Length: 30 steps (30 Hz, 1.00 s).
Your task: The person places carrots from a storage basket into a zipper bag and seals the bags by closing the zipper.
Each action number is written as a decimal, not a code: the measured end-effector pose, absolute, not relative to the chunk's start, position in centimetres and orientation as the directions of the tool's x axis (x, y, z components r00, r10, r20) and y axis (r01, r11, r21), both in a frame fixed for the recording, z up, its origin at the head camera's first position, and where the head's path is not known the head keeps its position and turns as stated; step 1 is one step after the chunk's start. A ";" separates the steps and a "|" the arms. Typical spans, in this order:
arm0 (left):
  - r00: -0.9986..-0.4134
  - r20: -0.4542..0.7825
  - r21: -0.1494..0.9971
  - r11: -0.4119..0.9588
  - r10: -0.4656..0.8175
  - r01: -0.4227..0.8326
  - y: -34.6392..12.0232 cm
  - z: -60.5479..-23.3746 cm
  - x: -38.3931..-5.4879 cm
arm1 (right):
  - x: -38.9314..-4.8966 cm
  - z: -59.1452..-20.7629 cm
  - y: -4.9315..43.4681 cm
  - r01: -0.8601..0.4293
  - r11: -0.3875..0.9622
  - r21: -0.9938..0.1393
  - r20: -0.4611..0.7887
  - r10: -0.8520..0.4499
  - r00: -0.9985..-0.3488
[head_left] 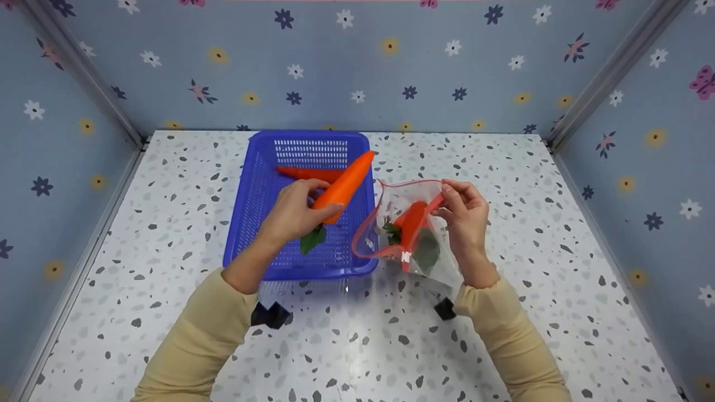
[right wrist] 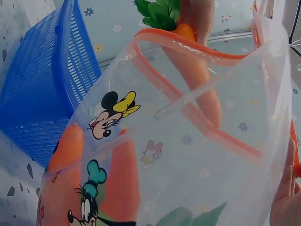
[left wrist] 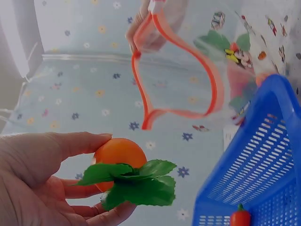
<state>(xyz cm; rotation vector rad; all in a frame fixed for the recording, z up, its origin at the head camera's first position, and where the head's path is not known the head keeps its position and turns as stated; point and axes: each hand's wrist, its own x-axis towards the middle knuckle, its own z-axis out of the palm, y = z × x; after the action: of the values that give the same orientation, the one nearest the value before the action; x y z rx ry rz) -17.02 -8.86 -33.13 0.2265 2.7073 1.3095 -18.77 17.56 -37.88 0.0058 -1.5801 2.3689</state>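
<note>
My left hand [head_left: 290, 213] holds an orange carrot [head_left: 349, 184] over the right side of a blue plastic basket [head_left: 310, 134]. The carrot's tip points up and away to the right; its green leaves [left wrist: 141, 186] hang below the fingers. To the right, my right hand [head_left: 468, 215] pinches the red zip edge of a clear zip bag [head_left: 444, 271], whose mouth gapes. Cartoon figures are printed on the bag, and carrots [right wrist: 122, 181] with green leaves show inside it. A red chili pepper [head_left: 301, 173] lies in the basket, partly hidden behind the held carrot.
The basket and bag stand side by side on a white speckled table [head_left: 357, 346]. Flowered blue panels [head_left: 357, 67] close off the back and both sides. Dark wrist mounts [head_left: 277, 315] sit by the cuffs of the tan sleeves [head_left: 206, 335].
</note>
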 end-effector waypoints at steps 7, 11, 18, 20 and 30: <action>-0.969 -0.001 0.787 0.598 0.247 0.152 -8.0 -32.6 -15.0 | -18.6 -38.0 17.5 -0.266 -0.366 -0.892 0.197 0.217 -0.956; -0.958 0.006 0.788 0.588 0.285 0.180 -7.4 -32.5 -14.2 | -18.6 -37.9 17.5 -0.264 -0.351 -0.899 0.196 0.217 -0.956; -0.945 0.035 0.757 0.610 0.324 0.237 -6.3 -33.1 -14.1 | -18.6 -37.8 17.4 -0.247 -0.360 -0.900 0.174 0.222 -0.959; -0.943 0.033 0.748 0.618 0.330 0.242 -6.0 -33.4 -14.2 | -18.6 -37.8 17.4 -0.246 -0.369 -0.896 0.172 0.223 -0.960; -0.944 -0.005 0.667 0.704 0.330 0.243 -3.6 -34.2 -15.0 | -18.6 -37.8 17.3 -0.241 -0.377 -0.894 0.166 0.221 -0.961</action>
<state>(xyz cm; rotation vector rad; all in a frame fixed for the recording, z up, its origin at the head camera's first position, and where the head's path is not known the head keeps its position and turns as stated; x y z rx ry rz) -15.02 -3.63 -34.20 0.4696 2.7847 1.0639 -18.56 17.32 -37.77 0.0277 -1.5615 2.3986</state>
